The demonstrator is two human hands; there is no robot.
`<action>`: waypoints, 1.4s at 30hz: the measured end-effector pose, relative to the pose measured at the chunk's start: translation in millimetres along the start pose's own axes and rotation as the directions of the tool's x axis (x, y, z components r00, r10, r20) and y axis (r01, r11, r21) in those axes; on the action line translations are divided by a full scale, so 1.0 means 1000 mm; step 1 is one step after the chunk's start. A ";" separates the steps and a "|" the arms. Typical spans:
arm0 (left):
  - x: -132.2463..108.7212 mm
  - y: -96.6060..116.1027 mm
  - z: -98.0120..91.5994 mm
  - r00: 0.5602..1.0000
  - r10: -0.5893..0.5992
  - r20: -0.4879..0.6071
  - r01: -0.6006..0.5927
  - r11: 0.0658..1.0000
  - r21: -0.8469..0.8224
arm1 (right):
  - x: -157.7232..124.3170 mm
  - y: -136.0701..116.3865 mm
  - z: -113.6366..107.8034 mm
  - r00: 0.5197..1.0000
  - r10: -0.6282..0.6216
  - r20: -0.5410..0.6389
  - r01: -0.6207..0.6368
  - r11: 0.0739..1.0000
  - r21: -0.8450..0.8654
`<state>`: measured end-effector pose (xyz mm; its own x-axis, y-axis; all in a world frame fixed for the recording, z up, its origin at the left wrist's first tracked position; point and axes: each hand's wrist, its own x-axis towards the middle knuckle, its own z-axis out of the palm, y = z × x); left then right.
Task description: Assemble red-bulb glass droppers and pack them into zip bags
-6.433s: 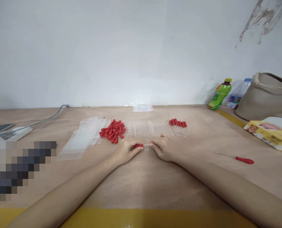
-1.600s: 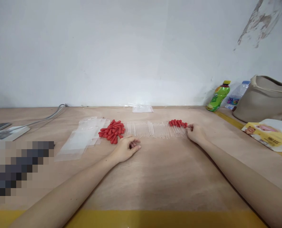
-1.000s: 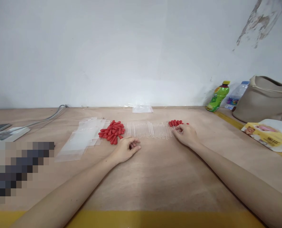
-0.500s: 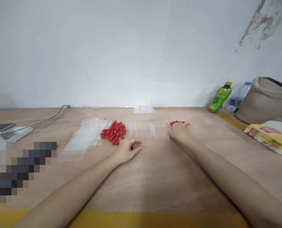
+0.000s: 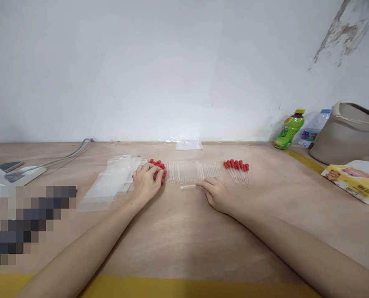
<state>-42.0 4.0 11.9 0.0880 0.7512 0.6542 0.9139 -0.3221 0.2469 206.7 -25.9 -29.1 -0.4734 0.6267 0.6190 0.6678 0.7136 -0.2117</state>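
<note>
My left hand (image 5: pixel 148 182) lies over the pile of red rubber dropper bulbs (image 5: pixel 160 165), its fingers curled and pinching at a bulb on the pile's right side; the fingertips are partly covered. In my right hand (image 5: pixel 217 194) a clear glass dropper tube (image 5: pixel 188 187) is held by one end, lying level and pointing left. Just behind it, a row of clear glass tubes (image 5: pixel 187 171) lies side by side. To the right is a group of droppers (image 5: pixel 236 166) with red bulbs fitted on clear tubes.
Clear plastic bags (image 5: pixel 105 188) lie left of the bulbs. Another small bag (image 5: pixel 189 145) is by the wall. At the right stand a green bottle (image 5: pixel 290 130), a clear bottle (image 5: pixel 314 128) and a beige bag (image 5: pixel 346 134), with a yellow-and-white packet (image 5: pixel 355 184) in front. A cable (image 5: pixel 69 156) runs at left.
My right hand has moved left from the finished droppers and now holds a glass tube. My left hand has moved left and back onto the red bulbs.
</note>
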 end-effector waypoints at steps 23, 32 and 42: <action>0.056 -0.001 0.005 0.977 0.157 0.145 -0.130 0.975 -0.181 | 0.006 -0.010 -0.013 0.997 0.068 0.030 -0.064 0.990 -0.124; -0.015 0.033 0.012 0.908 0.019 0.418 0.355 0.494 -0.794 | 0.006 -0.006 -0.005 0.989 0.144 -0.029 -0.143 0.989 0.031; -0.025 0.039 0.014 0.783 -0.031 0.621 0.621 0.073 -0.780 | 0.004 -0.006 -0.003 0.994 0.103 -0.030 -0.101 0.992 0.075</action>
<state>-3.2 -19.3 -5.1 0.2866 0.9561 0.0610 -0.1882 -0.0062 0.9821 202.6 -28.1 -23.2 -0.3847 0.6873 0.6162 0.6669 0.6685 -0.3292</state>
